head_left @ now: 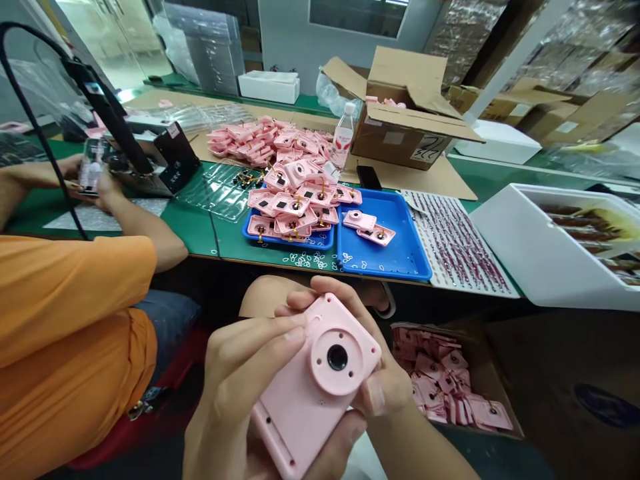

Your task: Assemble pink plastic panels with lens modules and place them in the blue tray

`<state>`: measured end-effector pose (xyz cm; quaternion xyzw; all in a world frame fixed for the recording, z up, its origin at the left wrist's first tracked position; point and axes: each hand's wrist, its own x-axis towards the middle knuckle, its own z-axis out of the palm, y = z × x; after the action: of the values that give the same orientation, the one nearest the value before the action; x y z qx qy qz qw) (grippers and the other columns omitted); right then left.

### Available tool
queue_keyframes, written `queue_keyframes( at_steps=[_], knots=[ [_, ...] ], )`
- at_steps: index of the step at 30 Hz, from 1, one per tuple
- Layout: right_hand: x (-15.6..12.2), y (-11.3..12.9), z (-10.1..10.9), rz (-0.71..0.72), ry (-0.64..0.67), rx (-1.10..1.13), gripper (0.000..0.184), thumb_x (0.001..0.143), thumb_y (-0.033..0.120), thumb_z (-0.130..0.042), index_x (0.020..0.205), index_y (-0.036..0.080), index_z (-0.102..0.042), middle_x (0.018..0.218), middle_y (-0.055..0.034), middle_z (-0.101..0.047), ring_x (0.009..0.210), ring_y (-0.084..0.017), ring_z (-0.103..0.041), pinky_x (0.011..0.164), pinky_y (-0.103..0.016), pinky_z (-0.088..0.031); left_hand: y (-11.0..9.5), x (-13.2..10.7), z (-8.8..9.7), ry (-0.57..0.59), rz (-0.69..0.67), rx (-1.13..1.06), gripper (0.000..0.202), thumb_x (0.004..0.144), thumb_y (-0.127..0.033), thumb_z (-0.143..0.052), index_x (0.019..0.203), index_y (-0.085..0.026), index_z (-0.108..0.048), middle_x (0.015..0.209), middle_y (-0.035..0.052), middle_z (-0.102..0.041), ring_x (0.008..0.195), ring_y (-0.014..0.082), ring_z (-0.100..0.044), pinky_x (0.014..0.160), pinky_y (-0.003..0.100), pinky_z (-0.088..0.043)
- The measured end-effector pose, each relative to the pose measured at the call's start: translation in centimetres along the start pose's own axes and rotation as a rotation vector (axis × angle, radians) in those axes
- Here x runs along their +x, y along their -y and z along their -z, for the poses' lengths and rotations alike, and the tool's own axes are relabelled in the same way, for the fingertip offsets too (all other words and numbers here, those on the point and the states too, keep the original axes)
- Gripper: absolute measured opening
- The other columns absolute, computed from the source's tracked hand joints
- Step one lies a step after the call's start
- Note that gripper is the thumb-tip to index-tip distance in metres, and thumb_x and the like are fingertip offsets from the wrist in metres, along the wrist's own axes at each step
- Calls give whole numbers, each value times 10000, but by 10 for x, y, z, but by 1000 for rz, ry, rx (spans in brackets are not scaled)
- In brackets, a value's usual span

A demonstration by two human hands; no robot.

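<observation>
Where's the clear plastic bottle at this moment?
In the upper part of the head view, just right of centre, the bottle stands between the heap of pink casings and the open cardboard box.

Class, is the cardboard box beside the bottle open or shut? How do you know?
Open: the box's flaps stand apart, and pink parts show inside.

We see fairly even, cool light over the green counter (197, 230), brightest at the glass door (115, 40) in the upper left. Glare streaks the clear plastic sheet (220, 193). Below the counter, we lose detail in deep shadow. The wide lens stretches the white foam box (540, 257) at our right edge, and the wrapped stacks (590, 60) blur; the pink camera casing (305, 403) looks crisp.
</observation>
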<state>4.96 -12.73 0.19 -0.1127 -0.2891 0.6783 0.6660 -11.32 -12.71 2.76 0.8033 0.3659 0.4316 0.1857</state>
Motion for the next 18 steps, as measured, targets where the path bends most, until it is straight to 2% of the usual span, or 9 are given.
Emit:
queue_keyframes(
  at_steps=[5, 9, 11, 13, 15, 18],
  knots=[
    [-14, -8, 4, -55, -74, 79, 748, 587, 345, -994, 1278, 328, -708, 1305, -60, -741, 1322, -358, -635, 1168, -563, -433, 0, -12, 4, 83, 74, -13, 737, 761, -302, -865, 1420, -315, -535, 1305, 96, -671, 1191, 341, -667, 939, 492, -641],
    [-22, -18, 10, -79, -67, 154, 794, 531, 327, -1043, 1251, 317, -708, 1295, -63, -750, 1299, -343, -656, 1148, -537, -460, -6, -15, 6, 98, 159, -1, 729, 775, -451, -850, 1426, -328, -546, 1238, 93, -702, 1149, 353, -688, 896, 511, -651],
    [-26, -23, 14, -99, -53, 187, 809, 520, 306, -1057, 1248, 310, -706, 1302, -59, -749, 1287, -316, -665, 1141, -498, -469, -6, -16, 10, 116, 217, 31, 705, 763, -550, -842, 1384, -321, -596, 1195, 89, -727, 1104, 348, -714, 841, 480, -667],
    [-30, -28, 18, -126, -49, 220, 824, 501, 291, -1070, 1240, 302, -705, 1313, -61, -746, 1274, -297, -673, 1122, -463, -485, -1, -18, 18, 174, 221, 79, 685, 737, -578, -861, 1333, -316, -648, 1167, 74, -750, 1060, 318, -741, 797, 411, -678],
    [-34, -32, 21, -157, -46, 249, 846, 463, 260, -1082, 1222, 298, -712, 1309, -60, -751, 1272, -296, -673, 1113, -460, -491, 7, -20, 26, 256, 170, 96, 664, 737, -553, -880, 1320, -314, -670, 1162, 58, -770, 1044, 286, -758, 800, 351, -679],
    [-39, -35, 25, -199, -54, 277, 868, 440, 210, -1086, 1223, 296, -720, 1298, -57, -756, 1259, -288, -679, 1117, -455, -485, 16, -20, 36, 324, 153, 97, 519, 845, -503, -814, 1316, -330, -683, 1164, 33, -795, 1035, 258, -769, 839, 327, -678]
  ],
)
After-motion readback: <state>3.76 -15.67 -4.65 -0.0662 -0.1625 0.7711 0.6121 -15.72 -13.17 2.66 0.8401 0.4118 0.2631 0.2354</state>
